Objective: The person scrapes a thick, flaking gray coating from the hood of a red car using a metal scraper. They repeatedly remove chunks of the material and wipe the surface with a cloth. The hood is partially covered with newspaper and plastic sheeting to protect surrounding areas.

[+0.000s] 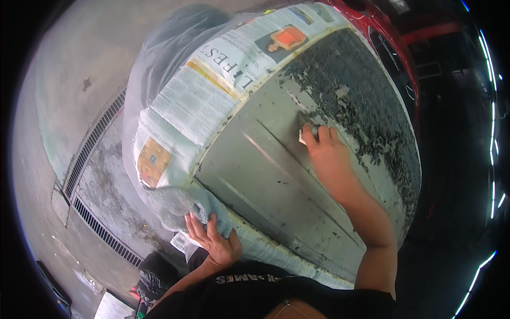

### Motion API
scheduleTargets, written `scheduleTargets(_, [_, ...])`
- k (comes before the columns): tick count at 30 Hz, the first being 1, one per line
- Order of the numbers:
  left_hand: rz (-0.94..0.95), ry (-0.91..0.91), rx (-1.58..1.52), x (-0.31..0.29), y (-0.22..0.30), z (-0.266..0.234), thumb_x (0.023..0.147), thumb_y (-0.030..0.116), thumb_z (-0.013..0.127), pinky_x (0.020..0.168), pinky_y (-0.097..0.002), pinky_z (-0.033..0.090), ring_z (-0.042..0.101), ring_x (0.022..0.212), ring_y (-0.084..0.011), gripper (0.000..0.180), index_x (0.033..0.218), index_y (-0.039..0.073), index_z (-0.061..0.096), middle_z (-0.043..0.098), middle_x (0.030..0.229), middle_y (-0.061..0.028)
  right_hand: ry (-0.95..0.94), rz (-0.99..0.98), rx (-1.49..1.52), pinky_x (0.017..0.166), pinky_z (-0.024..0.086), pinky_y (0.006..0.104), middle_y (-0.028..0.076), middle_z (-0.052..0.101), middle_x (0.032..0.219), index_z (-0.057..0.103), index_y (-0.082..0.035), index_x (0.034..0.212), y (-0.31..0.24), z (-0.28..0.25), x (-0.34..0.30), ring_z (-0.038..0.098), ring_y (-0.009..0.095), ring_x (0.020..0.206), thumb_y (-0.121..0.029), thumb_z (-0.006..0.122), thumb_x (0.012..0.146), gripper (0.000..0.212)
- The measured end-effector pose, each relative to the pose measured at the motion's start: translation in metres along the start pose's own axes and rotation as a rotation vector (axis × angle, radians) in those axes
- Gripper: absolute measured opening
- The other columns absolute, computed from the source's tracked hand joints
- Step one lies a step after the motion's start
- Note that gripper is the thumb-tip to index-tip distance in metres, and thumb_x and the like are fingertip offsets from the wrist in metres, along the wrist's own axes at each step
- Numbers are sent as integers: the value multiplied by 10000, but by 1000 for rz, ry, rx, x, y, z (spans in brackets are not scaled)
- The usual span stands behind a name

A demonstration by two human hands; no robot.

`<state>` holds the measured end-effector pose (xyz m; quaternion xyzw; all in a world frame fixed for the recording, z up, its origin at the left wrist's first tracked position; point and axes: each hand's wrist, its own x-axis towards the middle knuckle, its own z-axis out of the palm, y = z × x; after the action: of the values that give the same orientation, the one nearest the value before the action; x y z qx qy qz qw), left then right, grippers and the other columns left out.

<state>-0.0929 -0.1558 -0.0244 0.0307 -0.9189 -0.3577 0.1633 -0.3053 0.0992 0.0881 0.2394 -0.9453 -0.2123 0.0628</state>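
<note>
My right hand [325, 151] is closed around a small flat scraper; only a pale edge and a dark part show past my fingers. It rests on the bare grey metal of a car roof panel [255, 159], beside a band of loose dark flakes [372, 141]. Farther right and at the far end, a rough dark coating [348, 61] still covers the metal. My left hand [217, 242] lies with its fingers spread on a bunched grey towel [183, 204] at the panel's near left corner.
Taped newspaper [183, 109] and clear plastic sheeting [154, 58] cover the car left of the panel. A red car [390, 58] stands at the far right. Slotted drain grates [98, 141] cross the concrete floor; a black plastic bag [158, 274] sits at lower left.
</note>
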Motion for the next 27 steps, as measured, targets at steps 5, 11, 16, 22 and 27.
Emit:
scheduleTargets(5, [7, -1, 16, -1, 0, -1, 744, 106, 649, 1120, -706, 193, 194, 1413, -619, 699, 1392, -38, 432, 194, 1556, -362, -48, 31, 52, 652, 594, 338, 150, 592, 957, 609, -30, 1216, -5, -7, 20, 635, 293, 900, -20, 720, 751, 478])
scheduleTargets(11, [-11, -8, -2, -1, 2, 0, 723, 77, 659, 1123, -695, 194, 193, 1420, -612, 716, 1392, -37, 431, 188, 1552, -379, -4, 54, 38, 613, 592, 327, 163, 618, 939, 622, -15, 1182, -7, 4, 31, 654, 287, 880, -37, 721, 760, 434])
scheduleTargets(16, [-33, -18, -4, -3, 2, 0, 719, 69, 664, 1125, -691, 191, 190, 1422, -612, 709, 1382, -37, 437, 192, 1552, -382, -10, 86, 8, 704, 606, 387, 157, 604, 961, 604, -25, 1191, -20, 6, 17, 651, 320, 911, -20, 685, 790, 409])
scheduleTargets(22, [-34, -7, -12, -3, 1, 0, 720, 67, 663, 1127, -684, 196, 191, 1420, -615, 713, 1391, -22, 440, 194, 1560, -369, 15, 275, 42, 695, 600, 414, 133, 599, 958, 637, -76, 1175, 20, 5, 43, 656, 326, 925, -45, 697, 794, 387])
scheduleTargets(27, [-26, 14, -20, -2, 0, 3, 730, 91, 655, 1124, -693, 190, 193, 1420, -613, 707, 1395, -17, 442, 192, 1568, -357, -7, 280, 73, 657, 584, 409, 89, 582, 938, 654, -115, 1153, 16, -8, 0, 652, 287, 912, -60, 709, 794, 367])
